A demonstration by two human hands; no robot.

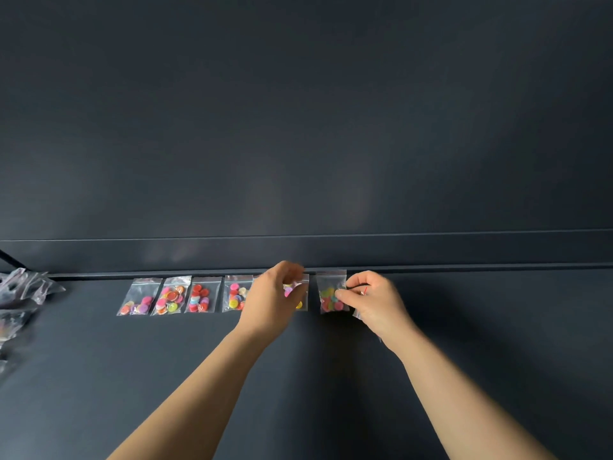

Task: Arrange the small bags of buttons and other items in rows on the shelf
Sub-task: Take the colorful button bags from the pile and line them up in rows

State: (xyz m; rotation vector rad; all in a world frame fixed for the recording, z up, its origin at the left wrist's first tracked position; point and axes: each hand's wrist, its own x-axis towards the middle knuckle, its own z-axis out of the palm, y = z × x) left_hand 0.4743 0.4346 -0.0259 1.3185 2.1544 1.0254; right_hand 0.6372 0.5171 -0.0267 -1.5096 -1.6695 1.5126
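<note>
From the head camera, a dark matte grey shelf [298, 376] stretches across the view, and both bare forearms reach forward over it to its far edge, where a raised ledge of the same dark colour [464, 268] runs just beyond the hands. The left hand [275, 293] has its fingers curled down and pinches the top of a small clear plastic zip bag of mixed pink, purple and yellow buttons, the fifth bag [300, 298], which lies flat on the shelf and is mostly hidden under that hand. Directly to the left of the left hand, four more clear zip bags of bright round buttons [185, 295] lie flat, side by side in a straight row along the ledge. Between the two hands lies the sixth bag [330, 292], clear and filled with red, yellow, green and pink buttons; the right hand [371, 300] grips its right edge with curled fingertips. A corner of another clear bag [358, 314] shows under the right hand, its contents hidden. Far to the left of both hands, at the frame's edge, sits a loose blurred heap of clear plastic bags [23, 287].
</note>
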